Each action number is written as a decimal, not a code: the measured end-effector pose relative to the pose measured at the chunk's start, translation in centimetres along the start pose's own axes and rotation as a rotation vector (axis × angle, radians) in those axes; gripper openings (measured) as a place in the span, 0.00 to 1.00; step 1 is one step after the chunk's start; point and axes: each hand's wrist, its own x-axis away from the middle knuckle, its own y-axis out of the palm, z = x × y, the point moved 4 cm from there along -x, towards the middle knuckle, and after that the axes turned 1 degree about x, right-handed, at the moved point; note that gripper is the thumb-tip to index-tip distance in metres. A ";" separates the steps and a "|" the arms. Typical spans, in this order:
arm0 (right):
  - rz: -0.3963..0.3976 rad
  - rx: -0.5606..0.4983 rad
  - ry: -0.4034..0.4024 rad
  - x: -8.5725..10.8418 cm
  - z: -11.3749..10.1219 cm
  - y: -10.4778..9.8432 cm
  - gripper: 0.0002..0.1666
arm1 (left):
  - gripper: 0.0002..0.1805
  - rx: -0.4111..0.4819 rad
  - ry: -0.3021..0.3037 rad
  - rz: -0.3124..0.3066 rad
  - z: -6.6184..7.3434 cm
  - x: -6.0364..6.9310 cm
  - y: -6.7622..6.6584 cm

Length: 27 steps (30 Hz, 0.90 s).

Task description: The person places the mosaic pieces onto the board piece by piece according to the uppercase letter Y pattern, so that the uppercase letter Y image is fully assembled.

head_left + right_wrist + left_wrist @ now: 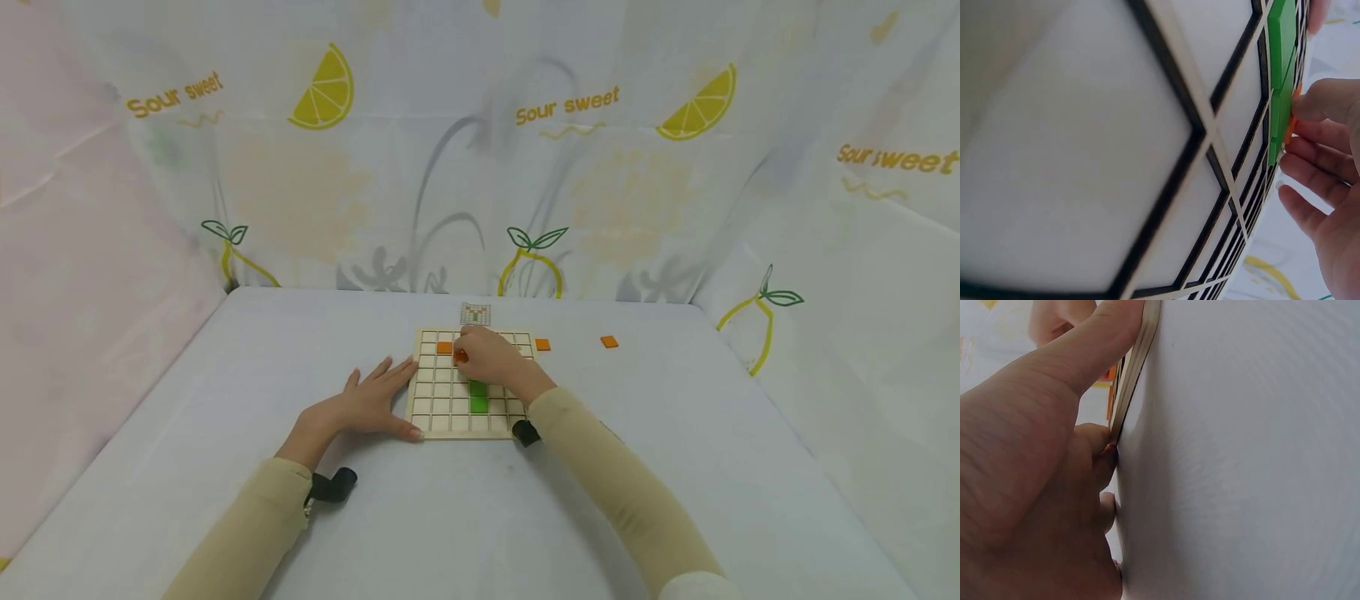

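The left hand (1029, 456) is touching a wooden board (1134, 362) with its thumb (1107, 337). The board is lying on a white cloth (1247, 456). Behind the thumb, the right hand (1063, 319) is partly showing.

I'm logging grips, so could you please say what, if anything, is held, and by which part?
The right hand pinches an orange tile between thumb and fingers; exactly which part is hidden. The left hand touches the board.

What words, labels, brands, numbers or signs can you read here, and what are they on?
"Sour sweet": back curtain, left part.
"Sour sweet": back curtain, right of the middle.
"Sour sweet": right side curtain.
Small card: too small to tell whether it bears writing.
Board: no writing visible.
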 end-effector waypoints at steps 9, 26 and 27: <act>0.005 -0.025 -0.004 0.0 0.3 0.3 0.12 | 0.69 -0.007 0.008 -0.004 -0.3 -0.1 0.2; 0.004 -0.011 -0.002 0.5 0.0 0.1 0.14 | 0.68 -0.007 0.005 0.007 -0.3 -0.2 0.2; 0.004 -0.014 -0.001 0.5 0.0 0.1 0.15 | 0.68 -0.004 0.005 0.007 -0.3 -0.2 0.2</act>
